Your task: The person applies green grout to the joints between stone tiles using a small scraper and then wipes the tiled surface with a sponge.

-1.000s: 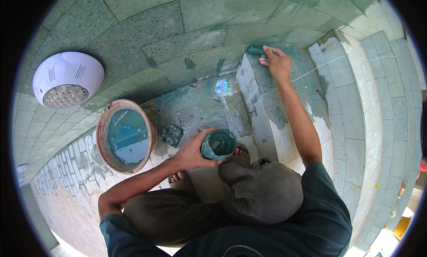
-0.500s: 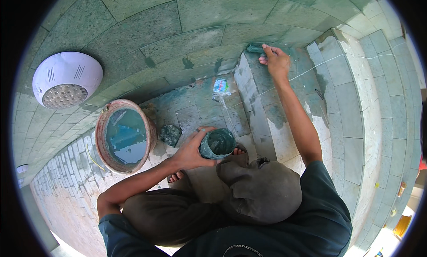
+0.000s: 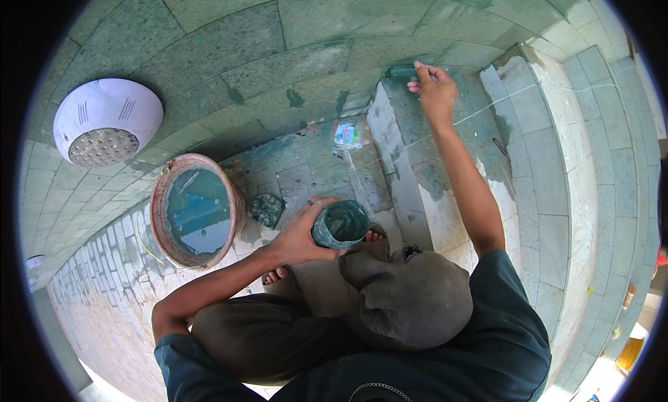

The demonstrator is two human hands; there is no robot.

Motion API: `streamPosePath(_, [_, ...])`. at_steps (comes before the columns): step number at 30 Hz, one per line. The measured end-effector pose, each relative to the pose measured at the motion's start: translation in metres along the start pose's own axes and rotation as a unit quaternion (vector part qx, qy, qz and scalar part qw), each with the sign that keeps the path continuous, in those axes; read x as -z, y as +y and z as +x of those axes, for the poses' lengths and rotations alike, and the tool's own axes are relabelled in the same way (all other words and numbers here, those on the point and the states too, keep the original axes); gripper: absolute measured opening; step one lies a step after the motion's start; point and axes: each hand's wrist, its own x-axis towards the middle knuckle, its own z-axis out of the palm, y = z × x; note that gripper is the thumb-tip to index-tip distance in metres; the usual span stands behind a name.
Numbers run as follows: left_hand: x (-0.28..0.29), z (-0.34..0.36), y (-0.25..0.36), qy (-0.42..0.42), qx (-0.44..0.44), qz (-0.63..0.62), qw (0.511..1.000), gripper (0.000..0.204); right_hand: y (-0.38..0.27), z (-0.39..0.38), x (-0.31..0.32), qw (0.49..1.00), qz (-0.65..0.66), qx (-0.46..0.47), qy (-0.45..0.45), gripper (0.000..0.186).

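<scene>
My left hand (image 3: 299,238) grips a small round cup (image 3: 341,224) of dark green paste, held low in front of my knees. My right hand (image 3: 435,92) reaches out with the arm straight to the top edge of a tiled step (image 3: 403,165). Its fingers are pinched on a small green pad (image 3: 400,71) that is pressed against the joint where the step meets the green tiled wall. Green smears mark the step faces and the floor around it.
A worn round bucket (image 3: 161,214) of bluish water stands to the left, with a dark green lump (image 3: 266,209) beside it. A clear plastic bottle (image 3: 346,134) lies at the foot of the step. A white domed light fitting (image 3: 104,120) sits on the wall at the upper left. Pale steps (image 3: 557,193) rise on the right.
My right hand has shifted only slightly along the top edge of the step. The left hand and the cup have stayed where they were.
</scene>
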Motion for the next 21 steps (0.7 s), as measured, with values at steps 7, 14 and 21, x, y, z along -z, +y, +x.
streamPosePath(7, [-0.001, 0.000, -0.001, -0.006, 0.012, 0.008, 1.000, 0.087, 0.007, -0.003, -0.007, 1.000, 0.010, -0.023, -0.007, 0.037])
streamPosePath(14, [0.005, 0.001, 0.007, -0.012, 0.021, -0.041, 0.999, 0.087, 0.000, -0.005, -0.008, 1.000, -0.007, -0.008, 0.016, 0.038])
streamPosePath(21, [0.001, 0.004, 0.004, -0.006, 0.008, -0.003, 1.000, 0.088, -0.002, -0.002, -0.003, 0.999, 0.023, -0.018, 0.025, 0.035])
